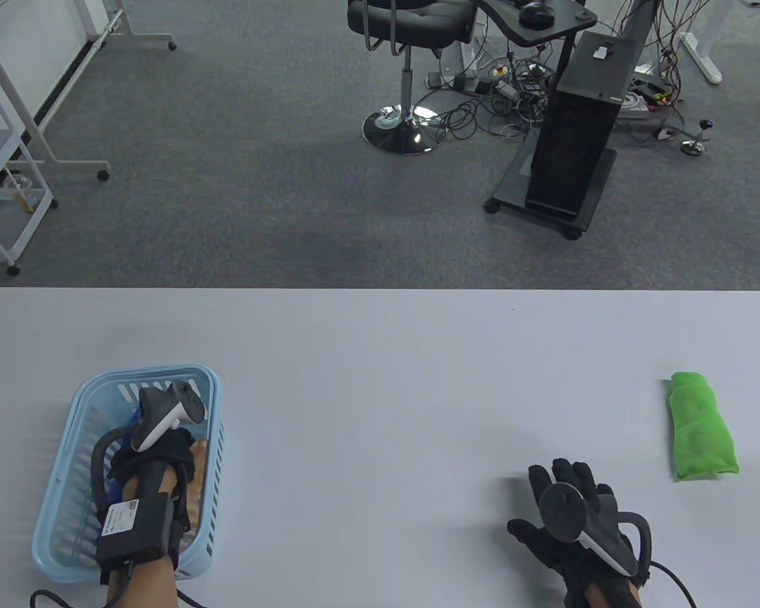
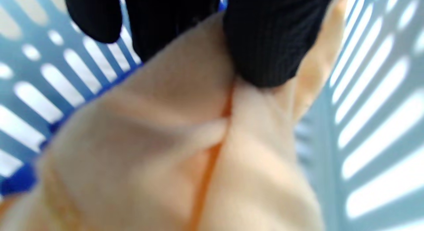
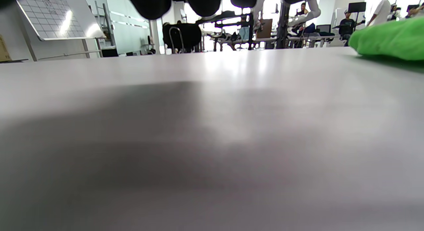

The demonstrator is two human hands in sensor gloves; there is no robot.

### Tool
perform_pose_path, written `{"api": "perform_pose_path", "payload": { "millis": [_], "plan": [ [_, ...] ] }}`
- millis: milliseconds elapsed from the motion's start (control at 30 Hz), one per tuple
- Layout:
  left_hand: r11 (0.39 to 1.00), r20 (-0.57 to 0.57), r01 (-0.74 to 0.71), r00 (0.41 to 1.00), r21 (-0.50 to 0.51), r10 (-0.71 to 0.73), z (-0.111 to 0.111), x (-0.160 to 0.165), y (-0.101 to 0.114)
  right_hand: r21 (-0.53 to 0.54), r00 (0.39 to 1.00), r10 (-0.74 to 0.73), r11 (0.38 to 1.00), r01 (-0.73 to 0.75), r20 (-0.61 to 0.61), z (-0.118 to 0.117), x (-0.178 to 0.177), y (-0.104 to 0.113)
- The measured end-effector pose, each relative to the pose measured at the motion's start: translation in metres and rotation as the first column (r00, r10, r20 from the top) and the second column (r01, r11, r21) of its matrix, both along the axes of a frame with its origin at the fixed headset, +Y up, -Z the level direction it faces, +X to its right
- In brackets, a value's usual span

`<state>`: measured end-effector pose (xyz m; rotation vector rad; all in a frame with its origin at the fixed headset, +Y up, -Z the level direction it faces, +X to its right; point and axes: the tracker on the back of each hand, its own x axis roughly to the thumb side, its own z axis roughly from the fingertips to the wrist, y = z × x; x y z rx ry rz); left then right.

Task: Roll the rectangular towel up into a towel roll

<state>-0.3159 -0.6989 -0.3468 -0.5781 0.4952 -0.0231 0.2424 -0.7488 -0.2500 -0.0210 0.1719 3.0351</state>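
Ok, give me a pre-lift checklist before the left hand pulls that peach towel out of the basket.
1. Left hand inside the blue basket: ok.
2. Gloved fingers pinch the peach towel: ok, though how firm the grip is, cannot tell.
3. Peach towel free of the blue cloth beneath it: cannot tell.
4. Right hand flat on the table, holding nothing: ok.
5. Bare table surface between the hands for rolling: ok.
6. Green roll set aside at far right: ok.

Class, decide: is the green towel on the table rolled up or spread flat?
Rolled up: the green towel lies as a compact bundle on the table.
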Motion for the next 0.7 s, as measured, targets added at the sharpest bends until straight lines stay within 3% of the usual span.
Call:
{"api": "perform_pose_path", "payload": {
  "millis": [167,367,467,600,700],
  "plan": [
    [0.961,-0.069,0.042,0.997,0.273,-0.024,0.014,0.003,0.07,0.008,1.0,-0.03,1.0,0.03,-0.007,0.001,-0.001,0.004],
    [0.813,-0.004,0.025,1.0,0.582,-0.028,0.036,0.046,0.154,-0.014,0.996,-0.083,0.997,0.082,-0.043,0.002,-0.005,0.007],
    [0.789,0.076,0.016,0.994,0.614,-0.079,0.045,0.077,0.175,-0.012,0.994,-0.09,0.996,0.09,-0.06,0.003,-0.007,0.008],
    [0.705,0.187,-0.008,0.966,0.709,-0.177,0.068,0.13,0.2,-0.017,0.991,-0.107,0.994,0.106,-0.08,0.003,-0.012,0.01],
    [0.652,0.314,-0.169,0.943,0.739,-0.112,0.083,0.164,0.211,-0.025,0.989,-0.112,0.994,0.11,-0.093,0.002,-0.014,0.009]
  ]
}}
